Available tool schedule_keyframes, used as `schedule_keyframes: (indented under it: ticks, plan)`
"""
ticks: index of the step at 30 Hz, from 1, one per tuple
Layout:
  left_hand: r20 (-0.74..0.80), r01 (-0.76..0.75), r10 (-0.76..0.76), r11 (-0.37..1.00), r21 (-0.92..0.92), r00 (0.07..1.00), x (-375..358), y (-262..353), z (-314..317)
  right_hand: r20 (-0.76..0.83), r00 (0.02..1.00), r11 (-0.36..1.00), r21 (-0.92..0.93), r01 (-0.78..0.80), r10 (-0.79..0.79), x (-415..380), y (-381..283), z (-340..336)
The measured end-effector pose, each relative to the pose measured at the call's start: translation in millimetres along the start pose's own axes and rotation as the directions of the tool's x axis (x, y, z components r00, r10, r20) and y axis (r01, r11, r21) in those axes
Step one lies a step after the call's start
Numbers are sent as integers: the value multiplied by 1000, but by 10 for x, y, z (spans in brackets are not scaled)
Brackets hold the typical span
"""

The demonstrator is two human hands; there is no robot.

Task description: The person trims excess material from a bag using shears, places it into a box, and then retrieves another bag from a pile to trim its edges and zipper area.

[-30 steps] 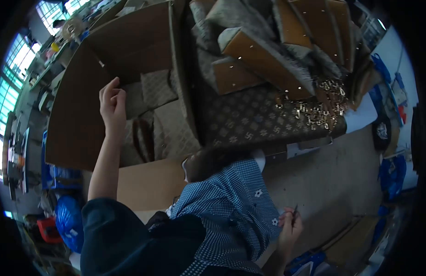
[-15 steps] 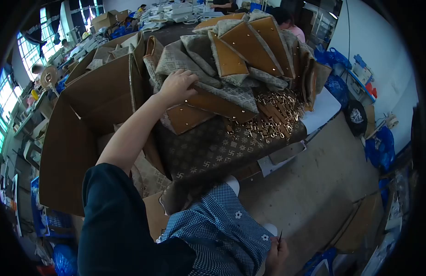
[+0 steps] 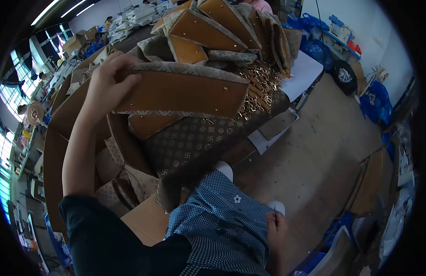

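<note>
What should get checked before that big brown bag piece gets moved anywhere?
1. Hold on the piece: the left hand grips the left end of the tan bag panel, lifted off the pile. Ok.
2. Far end of the panel: unsupported, tilting over the metal buckles. Not ok.
3. Pile of bag panels behind: leaning pieces, whether steady cannot tell.
4. Right hand: low by the checked apron, pinching a thin pointed tool. Ok, away from the panel.
5. Cardboard box at the left: open, with patterned pieces already inside. Ok.
6. Patterned fabric on the table: hangs over the edge. Cannot tell if it would snag.
</note>
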State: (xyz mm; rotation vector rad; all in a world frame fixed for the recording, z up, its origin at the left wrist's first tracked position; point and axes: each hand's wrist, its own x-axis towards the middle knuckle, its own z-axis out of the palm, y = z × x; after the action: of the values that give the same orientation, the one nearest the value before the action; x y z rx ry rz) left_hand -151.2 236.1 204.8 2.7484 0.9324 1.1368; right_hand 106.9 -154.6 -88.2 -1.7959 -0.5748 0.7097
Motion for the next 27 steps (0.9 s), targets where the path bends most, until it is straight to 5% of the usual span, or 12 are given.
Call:
schedule_keyframes:
  ticks: [1,8,11,13,15,22,24,25,27]
  plan:
    - [-26,36,-35,998,50,999,-112,32,-43,11,1000,1000,28,-1,1,25,-51,20]
    - [-118,-554,555,831,47,823,-922,399,277,-97,994,907,420,3,41,267,-391,49]
    - [-95,-658,654,753,-5,750,-1227,553,610,-126,991,844,536,21,55,366,-477,-19]
    - [-73,-704,700,707,-72,710,-1379,638,812,-69,984,651,757,-56,165,431,-402,-17]
    - [-39,-705,711,685,-184,702,-1569,714,990,-102,973,663,746,-63,206,447,-193,-28]
    - [118,-385,466,827,-409,877,-2576,815,1446,-111,994,820,571,47,20,246,333,-164]
    - [376,-158,395,836,-525,838,-2843,852,1513,-104,994,887,455,77,-32,137,403,-252]
    - [524,-5,408,792,-610,748,-2925,830,1514,-103,994,910,407,81,-43,96,464,-282]
    - [507,103,276,795,-598,816,-2924,809,1496,-98,991,942,316,113,-86,32,598,-320]
